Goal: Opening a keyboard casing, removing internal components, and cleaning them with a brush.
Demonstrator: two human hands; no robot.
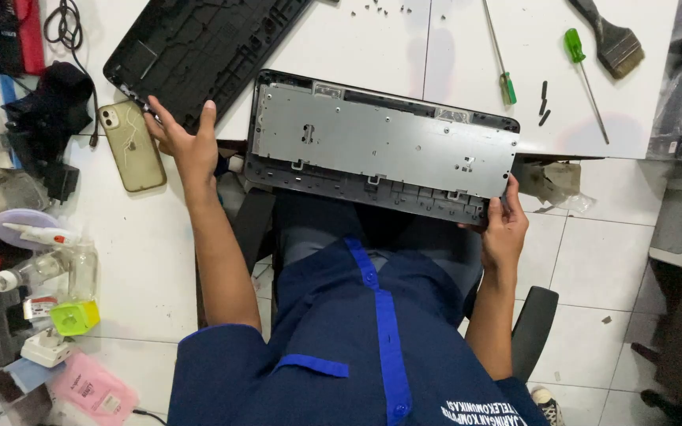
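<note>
Keyboard chassis [380,146] upside down at counter [372,39] edge, overhanging lap. Right hand [505,225] grip closed on near right corner. Left hand [187,142] open, flat beside black cover [191,43]. Advised: support both ends, keep level.

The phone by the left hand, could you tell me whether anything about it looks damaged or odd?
Yes. The phone, lying back up beside the left hand, shows thin branching white lines across its back, which look like cracks, though they could be a case pattern.

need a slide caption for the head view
Right hand grips grey metal-backed keyboard half; left hand rests on black plastic keyboard cover.
</note>
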